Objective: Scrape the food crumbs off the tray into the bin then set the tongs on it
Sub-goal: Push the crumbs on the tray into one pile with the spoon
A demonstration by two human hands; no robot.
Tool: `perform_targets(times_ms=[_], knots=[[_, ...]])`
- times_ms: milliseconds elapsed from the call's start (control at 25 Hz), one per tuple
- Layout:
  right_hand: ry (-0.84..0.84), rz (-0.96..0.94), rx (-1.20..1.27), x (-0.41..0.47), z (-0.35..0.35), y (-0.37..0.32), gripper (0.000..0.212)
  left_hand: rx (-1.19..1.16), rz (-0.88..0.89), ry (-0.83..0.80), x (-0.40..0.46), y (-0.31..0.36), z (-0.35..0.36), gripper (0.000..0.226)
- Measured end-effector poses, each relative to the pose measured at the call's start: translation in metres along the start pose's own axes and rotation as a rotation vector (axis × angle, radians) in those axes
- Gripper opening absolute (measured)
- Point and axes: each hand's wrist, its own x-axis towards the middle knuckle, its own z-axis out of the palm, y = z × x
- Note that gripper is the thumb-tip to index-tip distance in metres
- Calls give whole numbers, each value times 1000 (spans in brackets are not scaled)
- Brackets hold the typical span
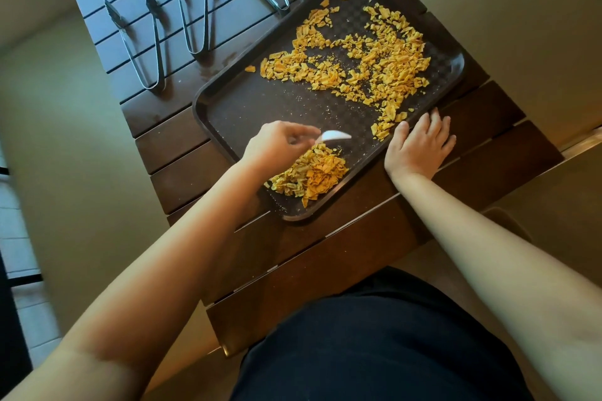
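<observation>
The grip of the left hand (pixel 277 143) was curled round the handle of a small white plastic scraper (pixel 335 135), pinching it above the dark brown rectangular plastic tray (pixel 228 101). The right hand (pixel 420 145) lay flat, fingers straight, pressing the tray's near rim against the dark slatted wooden tabletop (pixel 182 172).

I judged the scraping as partly done: one heap of yellow-orange food crumbs (pixel 309 174) sat gathered at the near corner, while the larger scatter of crumbs (pixel 368 62) covered the far half. No bin was visible. Four pairs of metal tongs (pixel 143 42) lay on the tabletop beyond the tray, none on it.

I could read no brand, label or writing.
</observation>
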Motion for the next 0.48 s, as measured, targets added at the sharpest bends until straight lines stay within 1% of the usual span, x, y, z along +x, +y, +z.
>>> perform_targets(times_ms=[80, 200, 240, 360, 480], knots=[[13, -5, -8, 2, -3, 2, 52, -34, -69, 113, 11, 11, 2, 29], [32, -23, -56, 13, -11, 9, 49, 80, -153, 273, 29, 22, 6, 34], [35, -32, -60, 18, -14, 12, 50, 74, -170, 296, 36, 24, 7, 36], [38, -59, -68, 26, -14, 18, 61, -48, -222, 256, 56, 25, 4, 44], [18, -68, -60, 26, -8, 19, 62, -94, -272, 246, 71, 25, -2, 50]])
